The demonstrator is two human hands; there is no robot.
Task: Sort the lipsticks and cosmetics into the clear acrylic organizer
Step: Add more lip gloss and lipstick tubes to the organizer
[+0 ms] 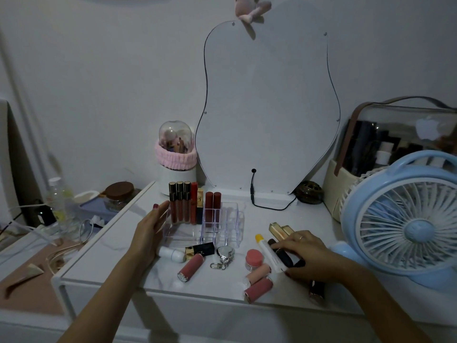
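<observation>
Organizer [217,226] on table [138,266] before mirror [267,107], loose lipsticks [191,267] in front, fan [405,219] right.

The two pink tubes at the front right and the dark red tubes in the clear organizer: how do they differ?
The pink tubes lie on their sides on the table, loose; the dark red tubes stand upright in the organizer. The pink tubes are paler and differ from each other in shade; the dark red tubes match. Both are pairs of rounded tubes set side by side.
</observation>
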